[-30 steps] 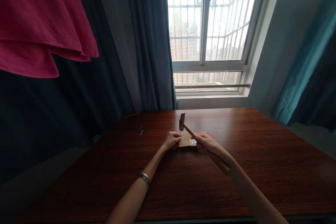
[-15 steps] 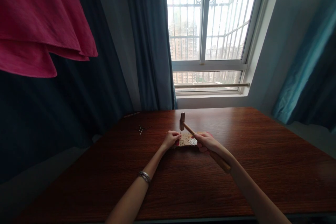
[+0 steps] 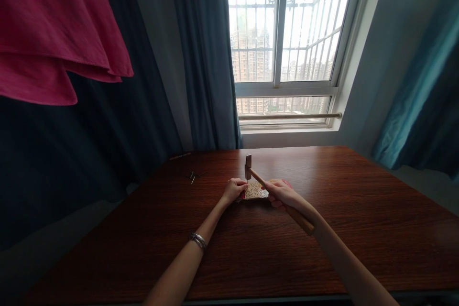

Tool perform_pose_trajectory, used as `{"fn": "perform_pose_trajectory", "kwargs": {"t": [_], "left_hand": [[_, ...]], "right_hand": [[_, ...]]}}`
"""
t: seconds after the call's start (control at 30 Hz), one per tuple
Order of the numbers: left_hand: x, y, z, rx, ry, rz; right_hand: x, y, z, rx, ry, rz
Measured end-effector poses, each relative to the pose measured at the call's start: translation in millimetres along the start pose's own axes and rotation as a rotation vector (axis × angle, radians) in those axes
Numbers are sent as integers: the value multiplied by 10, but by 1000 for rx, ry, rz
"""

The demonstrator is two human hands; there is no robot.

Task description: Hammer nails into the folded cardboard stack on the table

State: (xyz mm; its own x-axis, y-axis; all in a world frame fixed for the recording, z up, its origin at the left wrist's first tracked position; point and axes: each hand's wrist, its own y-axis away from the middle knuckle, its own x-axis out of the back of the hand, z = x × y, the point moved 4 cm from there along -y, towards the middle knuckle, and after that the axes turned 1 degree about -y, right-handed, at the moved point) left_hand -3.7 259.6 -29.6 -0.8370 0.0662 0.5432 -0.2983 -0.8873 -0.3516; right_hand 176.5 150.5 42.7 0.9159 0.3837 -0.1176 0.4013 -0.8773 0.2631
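Note:
My right hand [image 3: 281, 194] is closed round the wooden handle of a small hammer [image 3: 248, 167]. The metal head of the hammer hovers just above a thin nail held upright by my left hand [image 3: 234, 189], whose fingers are pinched together. The nail stands on a small pale dotted pad with a red edge [image 3: 256, 191] lying on the dark wooden table [image 3: 251, 248]. A metal bracelet is on my left wrist.
A few loose nails [image 3: 193, 176] lie on the table to the far left. Behind the table are a barred window [image 3: 287, 43] and blue curtains [image 3: 204, 57]. A red cloth [image 3: 53, 33] hangs at the upper left.
The hammer head has dipped slightly toward the nail; both hands stay in nearly the same place.

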Motion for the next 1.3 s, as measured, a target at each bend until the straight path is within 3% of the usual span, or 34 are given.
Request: {"fn": "perform_pose_trajectory", "kwargs": {"t": [0.17, 0.93, 1.1, 1.3], "left_hand": [[-11, -4, -28, 6, -28, -3], [-1, 21, 41, 9, -68, -3], [-21, 10, -11, -14, -64, -22], [-18, 6, -22, -21, -44, -16]], "right_hand": [[-2, 10, -13, 36, -42, 18], [-68, 49, 17, -56, -33, 10], [-56, 24, 4, 7, -58, 5], [-76, 58, -7, -52, -6, 8]]}}
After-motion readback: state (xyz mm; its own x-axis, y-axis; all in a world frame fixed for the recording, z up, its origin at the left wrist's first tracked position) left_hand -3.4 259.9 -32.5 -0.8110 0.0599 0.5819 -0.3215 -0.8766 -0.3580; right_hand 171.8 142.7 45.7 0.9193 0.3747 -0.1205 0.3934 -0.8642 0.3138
